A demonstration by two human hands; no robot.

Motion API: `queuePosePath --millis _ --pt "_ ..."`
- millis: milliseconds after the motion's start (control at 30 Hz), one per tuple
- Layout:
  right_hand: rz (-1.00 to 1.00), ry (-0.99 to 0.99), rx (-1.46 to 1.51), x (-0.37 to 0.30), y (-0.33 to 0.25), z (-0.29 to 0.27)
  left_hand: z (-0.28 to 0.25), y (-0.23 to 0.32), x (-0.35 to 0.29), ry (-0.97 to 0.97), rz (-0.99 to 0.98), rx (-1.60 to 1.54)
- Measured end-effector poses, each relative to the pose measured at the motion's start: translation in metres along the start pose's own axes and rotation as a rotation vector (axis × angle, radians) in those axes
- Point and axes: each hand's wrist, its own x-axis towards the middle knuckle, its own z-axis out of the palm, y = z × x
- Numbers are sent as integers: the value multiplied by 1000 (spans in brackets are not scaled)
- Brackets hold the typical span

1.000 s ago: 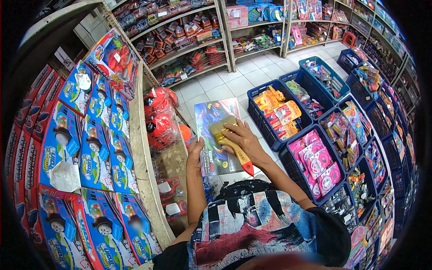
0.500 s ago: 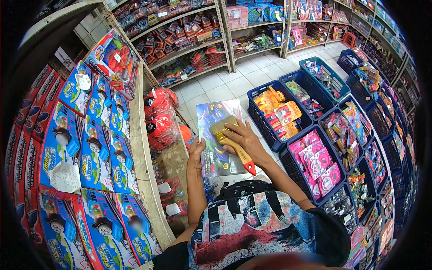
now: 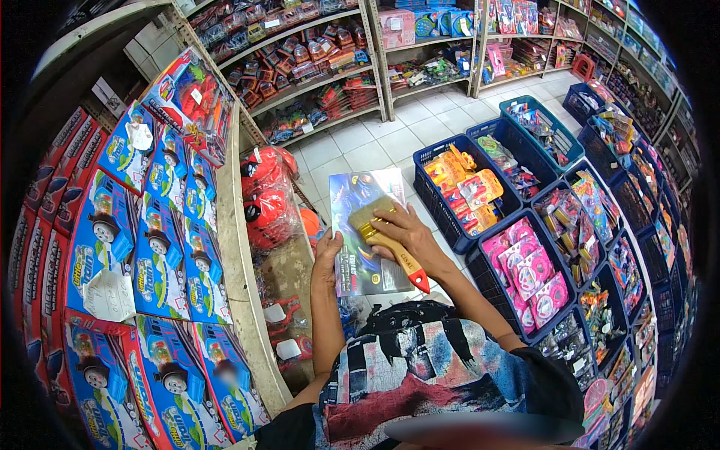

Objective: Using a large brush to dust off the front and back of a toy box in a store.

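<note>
My left hand [image 3: 327,253] grips the left edge of a flat, dark blue and purple toy box [image 3: 346,196], which I hold up in front of my shirt. My right hand [image 3: 409,234] is closed around a wide paintbrush [image 3: 394,244] with a pale wooden handle and a red tip. Its brown bristles lie against the printed face of the box. The handle slants down to the right, toward my right forearm. The brush and my fingers cover part of the box's middle.
Boxed toy trains [image 3: 157,244] fill the shelf at left, beside red packaged toys [image 3: 264,214]. Dark blue crates [image 3: 466,238] of packaged toys stand at right, with a teal crate [image 3: 564,163] farther back. Stocked shelves [image 3: 311,79] line the far side beyond the tiled floor [image 3: 352,142].
My right hand and the brush have shifted very slightly right across the box. The left hand keeps its hold on the edge.
</note>
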Motion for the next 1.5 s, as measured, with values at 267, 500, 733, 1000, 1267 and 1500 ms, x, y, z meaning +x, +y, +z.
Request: queuePosePath --millis 267,500,733,1000,1267,1500 --pt "25 40 -1 0 1 1 6 2 -3 -5 4 2" --pt "17 -26 97 0 0 -1 3 1 -1 16 -7 -9" --pt "60 49 20 1 2 0 1 -1 -1 -5 -9 33" --pt "30 -9 58 -1 -1 8 -1 0 -2 -6 -11 -5" --pt "75 67 14 2 6 4 -2 -3 1 -30 0 45" --pt "42 0 66 0 2 10 -4 -3 0 12 -34 -29"
